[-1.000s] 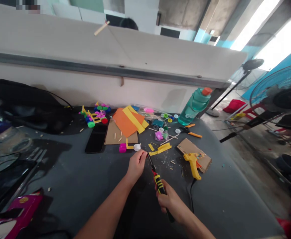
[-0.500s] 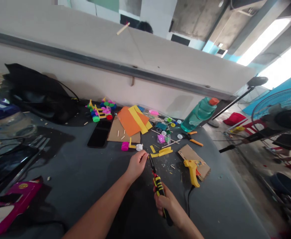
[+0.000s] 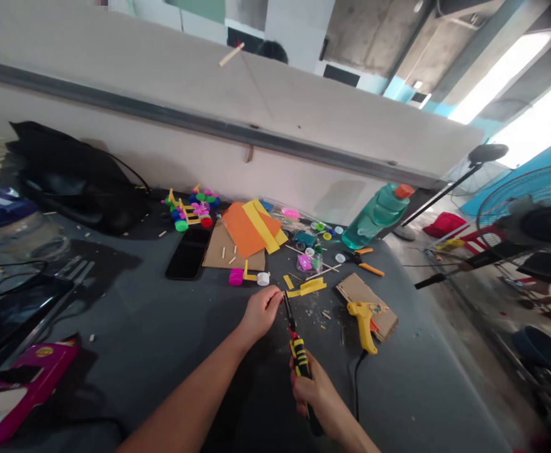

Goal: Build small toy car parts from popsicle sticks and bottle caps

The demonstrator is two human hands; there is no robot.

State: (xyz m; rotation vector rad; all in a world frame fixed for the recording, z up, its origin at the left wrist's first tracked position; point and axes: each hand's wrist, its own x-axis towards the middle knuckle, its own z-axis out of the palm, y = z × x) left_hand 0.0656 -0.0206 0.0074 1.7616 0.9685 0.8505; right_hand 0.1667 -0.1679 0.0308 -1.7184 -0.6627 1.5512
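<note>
My right hand (image 3: 309,385) is wrapped round the grip of a long-nosed tool with a yellow-and-black handle (image 3: 300,358). Red shows at its neck, and its slim dark tip points away from me. Right beside that tip, my left hand (image 3: 262,309) is closed in a pinch; what its fingertips hold is too small to make out. Yellow strips (image 3: 311,286) lie just past the tip. Behind my left hand sits a small piece with a magenta wheel (image 3: 236,277), a yellow strip and a white cap (image 3: 263,279).
A yellow glue gun (image 3: 365,327) rests on cardboard (image 3: 347,286) at the right, near orange-handled pliers (image 3: 372,269) and a green bottle (image 3: 374,217). Further back lie orange sheets (image 3: 242,229), a phone (image 3: 188,255) and small wheeled models (image 3: 188,214).
My right hand and the tool's handle have shifted very slightly. The left hand keeps its pinch beside the tip.
</note>
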